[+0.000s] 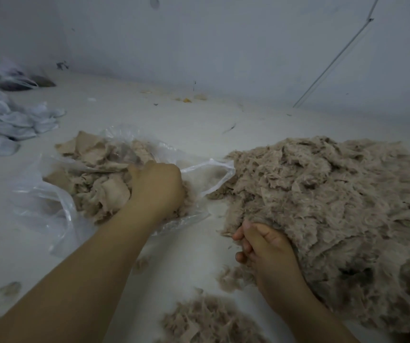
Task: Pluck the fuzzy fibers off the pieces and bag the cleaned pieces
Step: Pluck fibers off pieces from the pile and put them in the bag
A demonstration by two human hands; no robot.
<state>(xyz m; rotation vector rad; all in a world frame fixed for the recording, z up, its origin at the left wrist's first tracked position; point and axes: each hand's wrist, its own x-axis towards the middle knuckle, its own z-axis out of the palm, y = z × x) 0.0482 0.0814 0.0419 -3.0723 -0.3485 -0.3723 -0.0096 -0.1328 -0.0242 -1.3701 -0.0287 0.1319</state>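
**Bag part filled, big heap still to pluck**

The left hand (156, 186) reaches into the mouth of the clear plastic bag (50, 201), knuckles up and fingers curled down among the cleaned pieces (105, 184); whether it grips one or has just let go, I cannot tell. The bag lies open on the white worktop (199, 125), with smooth beige pieces piled under and beyond that hand.

The right hand (261, 243) sits at the near edge of the fuzzy heap (335, 194), fingers curled round a tuft of it.

As a judgement, the work is well short of half done: the bag holds a modest pile, while the heap beside the right hand is far larger. Loose plucked fluff (209, 323) lies nearer the body than both hands.

No brand, label or writing can be read anywhere.
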